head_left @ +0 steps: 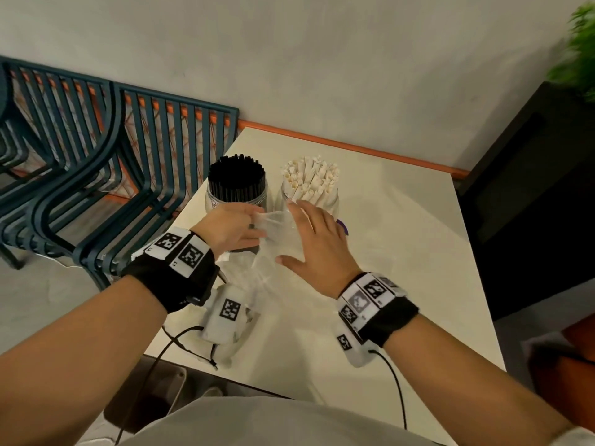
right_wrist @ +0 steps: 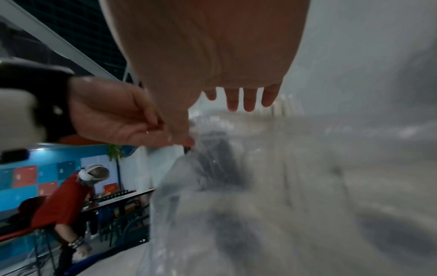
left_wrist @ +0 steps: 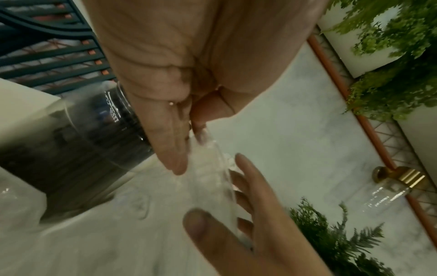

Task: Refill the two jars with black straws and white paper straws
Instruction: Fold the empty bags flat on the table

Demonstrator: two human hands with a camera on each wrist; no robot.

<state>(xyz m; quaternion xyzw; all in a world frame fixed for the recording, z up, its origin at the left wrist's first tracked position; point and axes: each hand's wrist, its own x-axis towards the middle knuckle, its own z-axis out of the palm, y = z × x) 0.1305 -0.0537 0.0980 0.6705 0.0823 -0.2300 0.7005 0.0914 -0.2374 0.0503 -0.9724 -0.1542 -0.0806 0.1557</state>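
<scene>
Two clear jars stand at the table's far left: one packed with black straws [head_left: 236, 180], the other with white paper straws [head_left: 310, 180]. Just in front of them a crumpled clear plastic bag [head_left: 273, 239] is stretched between my hands. My left hand [head_left: 256, 222] pinches its upper edge between thumb and fingers, close to the black-straw jar [left_wrist: 94, 140]. My right hand [head_left: 297, 235] is spread flat with straight fingers [right_wrist: 241, 100] against the plastic [left_wrist: 212, 186], in front of the white-straw jar. Whether the bag holds anything is unclear.
More clear wrapping [head_left: 231, 275] lies on the cream table [head_left: 402, 252] under my left wrist. Dark slatted chairs [head_left: 96, 156] stand left, a black cabinet [head_left: 531, 188] and a plant [head_left: 579, 43] right. A small gold-capped bottle [left_wrist: 390, 188] sits near the wall edge. A person in red [right_wrist: 61, 201] bends at another table.
</scene>
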